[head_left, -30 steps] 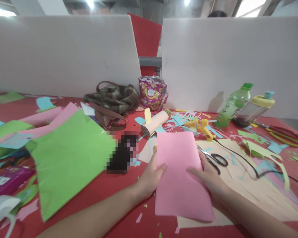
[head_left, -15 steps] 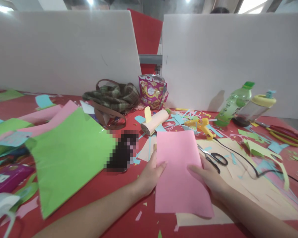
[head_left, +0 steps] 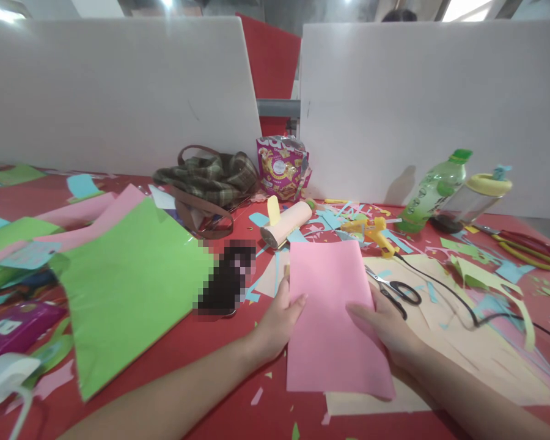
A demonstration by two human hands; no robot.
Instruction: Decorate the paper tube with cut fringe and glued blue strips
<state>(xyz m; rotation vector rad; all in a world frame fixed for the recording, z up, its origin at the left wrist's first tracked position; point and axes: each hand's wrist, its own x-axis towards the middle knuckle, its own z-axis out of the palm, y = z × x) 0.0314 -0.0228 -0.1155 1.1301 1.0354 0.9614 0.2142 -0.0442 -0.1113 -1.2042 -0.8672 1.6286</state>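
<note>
Between my hands is a sheet of pink paper [head_left: 332, 342], held up above the red table and slightly curved at its lower right. My left hand [head_left: 279, 321] pinches its left edge, thumb on the front and fingers hidden behind. On the right edge, my right hand [head_left: 382, 321] grips in the same way, thumb across the front. Scissors with black handles [head_left: 403, 293] lie just beyond my right hand on cream paper [head_left: 467, 348]. Past the pink sheet's top edge rests a paper-covered tube [head_left: 288, 225] with a yellow tab.
A yellow glue gun [head_left: 376, 232] trails a black cord to the right. Further back stand a green bottle [head_left: 435, 192] and a yellow-lidded cup [head_left: 481, 198]. Red-handled pliers [head_left: 527, 243] lie far right. Green paper [head_left: 137, 299] spreads at left, near a plaid bag [head_left: 215, 177] and snack bag [head_left: 282, 168].
The view has shifted very slightly. Both hands keep the same hold on the pink paper, and nothing else has visibly moved.
</note>
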